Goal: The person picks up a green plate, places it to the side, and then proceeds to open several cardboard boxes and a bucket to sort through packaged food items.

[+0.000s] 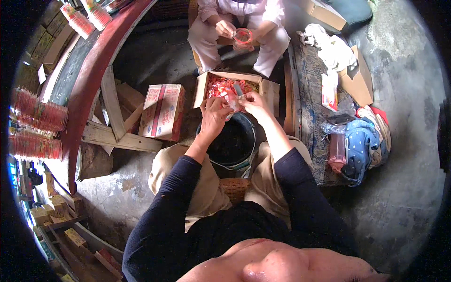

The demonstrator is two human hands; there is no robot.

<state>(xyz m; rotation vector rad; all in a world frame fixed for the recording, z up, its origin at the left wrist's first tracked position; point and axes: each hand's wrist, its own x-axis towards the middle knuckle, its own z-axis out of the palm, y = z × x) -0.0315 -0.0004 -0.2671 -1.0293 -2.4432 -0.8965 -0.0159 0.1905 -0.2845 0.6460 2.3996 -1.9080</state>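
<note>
My left hand [213, 115] is closed around a crumpled-looking clear and pink plastic piece [230, 101], perhaps a cup; its exact shape is partly covered by my fingers. From the right, my right hand [256, 105] pinches a short grey blade [238, 89], its tip pointing up and away from me. Both hands meet above the far rim of a black bucket [230, 143] that stands between my knees. Just beyond them sits an open cardboard box [201, 91] heaped with red and clear plastic scraps [221, 86].
Across from me, a seated person holds a red-rimmed clear cup [243, 37]. A closed carton [162, 113] stands left of the bucket. Stacked cups [40, 110] line the curved table [84, 80]. On the patterned bench [305, 98] at right lie clothes [361, 145] and a pink bottle [337, 152].
</note>
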